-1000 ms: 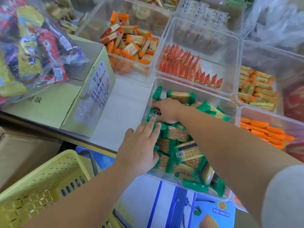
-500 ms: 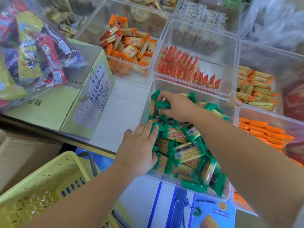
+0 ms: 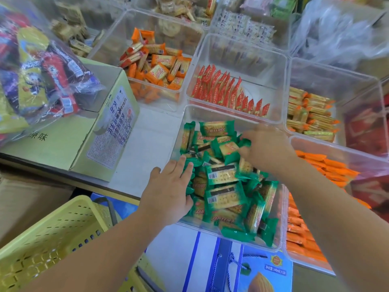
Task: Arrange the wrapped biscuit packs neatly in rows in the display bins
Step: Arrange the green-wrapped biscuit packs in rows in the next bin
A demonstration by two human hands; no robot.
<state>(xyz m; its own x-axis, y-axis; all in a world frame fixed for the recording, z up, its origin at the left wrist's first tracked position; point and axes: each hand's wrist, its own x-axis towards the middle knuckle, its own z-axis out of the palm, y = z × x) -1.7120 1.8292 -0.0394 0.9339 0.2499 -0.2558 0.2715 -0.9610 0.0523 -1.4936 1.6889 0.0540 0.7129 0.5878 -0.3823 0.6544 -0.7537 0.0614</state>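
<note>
A clear display bin (image 3: 221, 114) in front of me holds a loose heap of green wrapped biscuit packs (image 3: 223, 175). Two of those packs stand on edge in its far left corner (image 3: 186, 135). My left hand (image 3: 168, 190) lies flat with straight fingers against the packs at the bin's near left side. My right hand (image 3: 271, 146), blurred, is over the right middle of the heap. Its fingertips pinch the end of one green pack (image 3: 229, 149).
Neighbouring clear bins hold jumbled orange packs (image 3: 160, 66), a neat row of red packs (image 3: 227, 93), yellow-orange packs (image 3: 311, 116) and orange packs (image 3: 328, 171). A yellow-green carton (image 3: 101, 140) with a snack bag (image 3: 42, 70) stands left. A yellow basket (image 3: 52, 239) sits below.
My right hand left the bin's far left corner, where packs now stand on edge, and moved right over the heap. My left hand stayed in place.
</note>
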